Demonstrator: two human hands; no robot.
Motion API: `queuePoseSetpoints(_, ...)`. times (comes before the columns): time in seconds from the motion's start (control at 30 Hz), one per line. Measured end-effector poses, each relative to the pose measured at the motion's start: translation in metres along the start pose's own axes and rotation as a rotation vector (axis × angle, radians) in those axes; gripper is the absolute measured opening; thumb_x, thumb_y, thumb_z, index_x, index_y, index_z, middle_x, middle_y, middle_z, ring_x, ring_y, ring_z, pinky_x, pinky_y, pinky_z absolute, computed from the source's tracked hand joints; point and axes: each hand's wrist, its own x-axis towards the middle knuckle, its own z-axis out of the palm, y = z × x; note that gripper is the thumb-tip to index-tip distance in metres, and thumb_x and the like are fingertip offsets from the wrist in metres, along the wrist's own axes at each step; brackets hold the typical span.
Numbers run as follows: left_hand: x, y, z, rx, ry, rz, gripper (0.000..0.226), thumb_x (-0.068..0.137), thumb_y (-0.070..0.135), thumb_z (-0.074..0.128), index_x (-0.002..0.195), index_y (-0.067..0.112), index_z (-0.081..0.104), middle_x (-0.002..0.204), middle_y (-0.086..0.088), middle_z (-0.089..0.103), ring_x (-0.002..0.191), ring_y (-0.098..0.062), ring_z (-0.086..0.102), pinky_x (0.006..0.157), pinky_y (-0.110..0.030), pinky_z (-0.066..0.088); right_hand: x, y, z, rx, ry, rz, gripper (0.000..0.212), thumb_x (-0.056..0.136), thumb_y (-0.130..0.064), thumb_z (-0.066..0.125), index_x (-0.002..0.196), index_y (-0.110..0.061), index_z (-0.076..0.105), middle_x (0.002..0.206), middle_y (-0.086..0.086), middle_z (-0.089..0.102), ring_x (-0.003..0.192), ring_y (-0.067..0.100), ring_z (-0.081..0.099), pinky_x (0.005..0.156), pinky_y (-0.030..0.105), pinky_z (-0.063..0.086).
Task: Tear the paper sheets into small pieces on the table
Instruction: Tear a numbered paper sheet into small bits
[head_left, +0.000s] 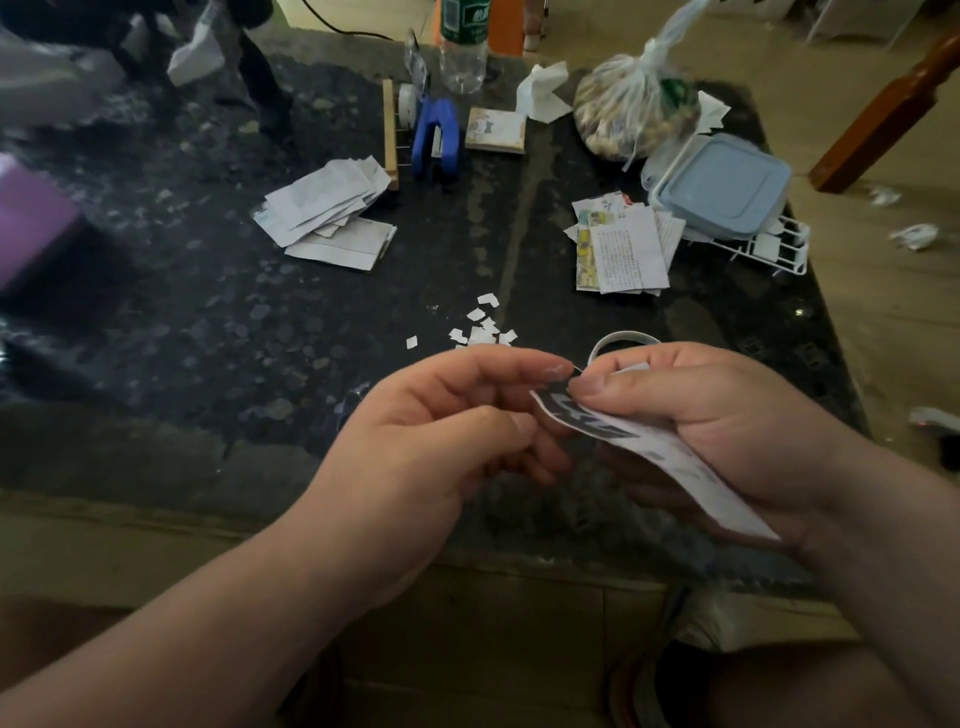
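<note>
Right hand (701, 426) grips the paper strip (654, 449): thumb clamped on its top end, fingers curled underneath. The strip is white with heavy black print at the pinched end and runs down across the palm toward the wrist. A white curl of paper (623, 340) loops out just beyond the right fingers, can't tell if it's the same strip. Left hand (431, 431) is loosely curled, index tip at the strip's top edge right beside the right thumb, thumb close to the strip's left end. Can't tell whether it actually pinches the paper or only touches it. Both hands are above the near edge of the dark stone table (208, 322). The torn bits (480, 332) lie in a small cluster on the table just beyond the left fingertips. Uncut stock: one loose pile of white sheets (327, 208) far left of centre, a second printed stack (623, 249) far right. Just beyond the left pile are a blue stapler-like tool (436, 137) and a clear bottle (464, 52). Far right there's a tied plastic bag (634, 114), with a blue lidded box (722, 182) sitting on a white wire rack (779, 254) right beside the printed stack.
</note>
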Motion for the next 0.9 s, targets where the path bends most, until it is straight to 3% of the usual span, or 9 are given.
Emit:
queuePoseSetpoints(0.1,0.0,-0.002,-0.001,0.019,-0.047,0.036,0.03,0.074,-0.002,0.068,0.102,0.002,0.076,0.082,-0.016,0.072,0.071,-0.024,0.068,0.069,-0.029,0.056,-0.003,0.0,-0.002,-0.019,-0.023,-0.01,0.049,0.077,-0.014,0.069,0.109,0.021,0.058,0.104,0.044,0.062,0.097,0.045,0.056,0.089,0.046,0.046)
queuePoseSetpoints(0.2,-0.001,-0.003,-0.001,0.03,-0.055,0.068,0.026,0.076,0.009,0.07,0.101,0.009,0.079,0.085,-0.014,0.074,0.072,-0.023,0.069,0.07,-0.028,0.057,-0.004,-0.001,-0.002,-0.056,-0.06,-0.017,0.039,0.078,-0.013,0.068,0.105,0.017,0.065,0.107,0.044,0.063,0.093,0.042,0.061,0.083,0.041,0.052)
queuePoseSetpoints(0.33,-0.003,-0.003,-0.001,0.027,-0.063,0.105,0.022,0.078,0.009,0.071,0.098,0.01,0.079,0.085,-0.013,0.075,0.072,-0.023,0.07,0.071,-0.027,0.057,-0.007,-0.003,-0.003,-0.069,-0.119,-0.015,0.013,0.081,-0.007,0.072,0.088,0.004,0.074,0.09,0.031,0.069,0.067,0.024,0.068,0.057,0.025,0.057)
queuePoseSetpoints(0.4,-0.003,-0.002,-0.001,0.042,-0.062,0.114,0.021,0.078,0.009,0.071,0.097,0.01,0.08,0.085,-0.012,0.075,0.073,-0.022,0.07,0.071,-0.026,0.056,-0.007,-0.002,-0.003,-0.045,-0.139,0.003,0.009,0.083,-0.008,0.072,0.083,0.001,0.075,0.087,0.028,0.07,0.065,0.022,0.069,0.056,0.023,0.056)
queuePoseSetpoints(0.5,-0.004,-0.001,-0.002,0.084,-0.071,0.127,0.02,0.078,0.01,0.072,0.096,0.013,0.081,0.087,-0.012,0.076,0.075,-0.022,0.071,0.072,-0.026,0.057,-0.007,-0.003,0.0,-0.015,-0.164,0.025,0.011,0.082,-0.011,0.071,0.081,0.0,0.075,0.081,0.023,0.071,0.062,0.02,0.069,0.054,0.022,0.055)
queuePoseSetpoints(0.63,-0.005,-0.001,-0.002,0.117,-0.095,0.147,0.022,0.079,0.009,0.072,0.097,0.015,0.081,0.092,-0.01,0.077,0.079,-0.021,0.071,0.074,-0.027,0.057,-0.014,-0.012,0.011,0.138,-0.133,0.025,0.014,0.085,0.001,0.052,0.08,0.011,0.06,0.044,0.013,0.057,0.028,0.01,0.054,0.028,0.014,0.039)
queuePoseSetpoints(0.9,-0.007,0.001,-0.003,0.114,-0.133,0.17,0.018,0.08,0.006,0.071,0.097,0.005,0.078,0.09,-0.008,0.076,0.079,-0.021,0.071,0.075,-0.025,0.057,-0.007,-0.005,0.001,-0.047,-0.179,0.094,0.016,0.085,-0.014,0.066,0.076,-0.003,0.073,0.043,0.007,0.048,0.026,0.008,0.042,0.029,0.011,0.033)
